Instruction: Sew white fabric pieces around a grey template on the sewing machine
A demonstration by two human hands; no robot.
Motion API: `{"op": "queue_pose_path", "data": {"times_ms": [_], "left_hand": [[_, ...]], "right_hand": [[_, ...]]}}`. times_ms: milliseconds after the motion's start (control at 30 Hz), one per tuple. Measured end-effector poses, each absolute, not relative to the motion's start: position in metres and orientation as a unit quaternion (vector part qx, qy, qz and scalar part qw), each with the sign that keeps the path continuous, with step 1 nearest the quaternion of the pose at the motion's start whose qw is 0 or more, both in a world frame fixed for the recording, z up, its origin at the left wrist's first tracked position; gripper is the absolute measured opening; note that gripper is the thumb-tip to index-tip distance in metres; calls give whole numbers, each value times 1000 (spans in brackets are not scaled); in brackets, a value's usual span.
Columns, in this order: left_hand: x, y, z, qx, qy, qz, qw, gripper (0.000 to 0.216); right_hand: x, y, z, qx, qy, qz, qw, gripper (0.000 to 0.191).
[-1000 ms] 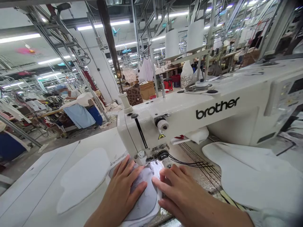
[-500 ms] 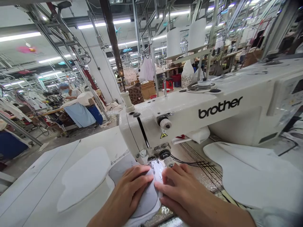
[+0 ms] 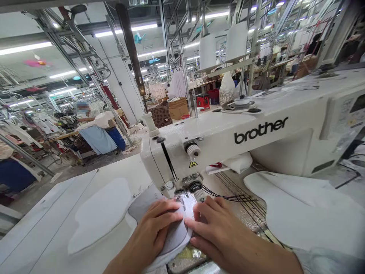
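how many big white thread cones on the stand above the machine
2: the left thread cone and the right thread cone, side by side on the stand above the brother sewing machine. More could be hidden behind them.

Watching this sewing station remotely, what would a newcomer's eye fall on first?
The large white Brother sewing machine dominates the centre and right, its name in black on the arm. Just below its presser foot, the left hand and right hand press a curved fabric piece flat. A white fabric cut-out lies to the left, and a larger one to the right.
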State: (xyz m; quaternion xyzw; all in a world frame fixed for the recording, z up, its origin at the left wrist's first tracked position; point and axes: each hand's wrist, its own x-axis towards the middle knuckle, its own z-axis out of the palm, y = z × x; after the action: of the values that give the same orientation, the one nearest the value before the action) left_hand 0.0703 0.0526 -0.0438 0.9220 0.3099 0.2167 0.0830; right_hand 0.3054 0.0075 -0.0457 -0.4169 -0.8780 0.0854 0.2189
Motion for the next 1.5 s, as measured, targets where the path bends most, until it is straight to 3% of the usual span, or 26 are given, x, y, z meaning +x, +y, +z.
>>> {"op": "queue_pose_path", "data": {"times_ms": [333,533,967,1233,1500], "left_hand": [[74,55,-47,906,342,246,42,33],[73,52,-44,911,340,221,71,39],[79,55,-50,901,332,277,41,45],[67,49,-41,928,309,204,46,39],[71,46,-51,913,367,176,15,41]], "right_hand": [[306,7,-55,-436,-871,61,217,33],[304,7,-49,-409,-885,48,216,17],[300,13,-67,-426,-858,-33,285,32],[299,10,-61,-398,-872,3,285,11],[298,12,-61,-419,-852,-18,312,17]]}}
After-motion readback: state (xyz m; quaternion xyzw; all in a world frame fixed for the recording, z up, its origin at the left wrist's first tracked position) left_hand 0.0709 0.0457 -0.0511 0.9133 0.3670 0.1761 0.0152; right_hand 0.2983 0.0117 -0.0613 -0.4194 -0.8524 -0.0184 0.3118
